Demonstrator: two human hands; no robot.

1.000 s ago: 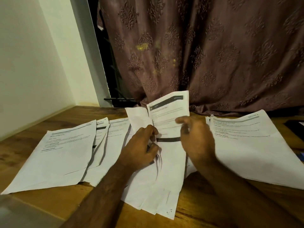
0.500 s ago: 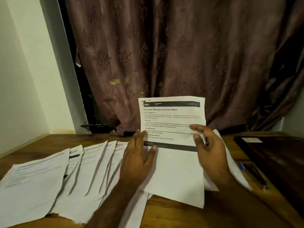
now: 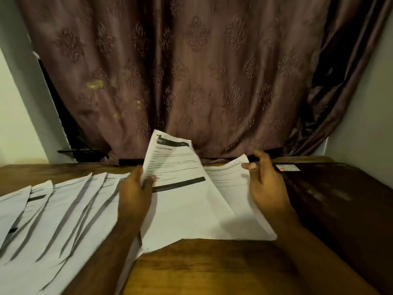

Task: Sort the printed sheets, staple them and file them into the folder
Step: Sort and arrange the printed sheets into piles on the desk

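Note:
A printed sheet with a black header bar [image 3: 180, 188] stands tilted in the middle of the wooden table, its top edge lifted toward the curtain. My left hand [image 3: 136, 192] pinches its left edge between thumb and fingers. My right hand [image 3: 265, 184] hovers at the right with fingers spread and relaxed, holding nothing, above a second printed sheet [image 3: 231, 188] that lies under the first. Several more printed sheets [image 3: 59, 213] are fanned out across the left of the table. A dark folder [image 3: 340, 209] with a small white label lies at the right.
A brown patterned curtain [image 3: 191, 71] hangs behind the table's far edge. Pale walls close in on the left and right. Bare wood of the table [image 3: 202, 269] shows in front, between my forearms.
My right hand has let go of the black-barred sheet and opened. The sheet now tilts to the left, held by my left hand alone, which has moved from beside it onto its left edge.

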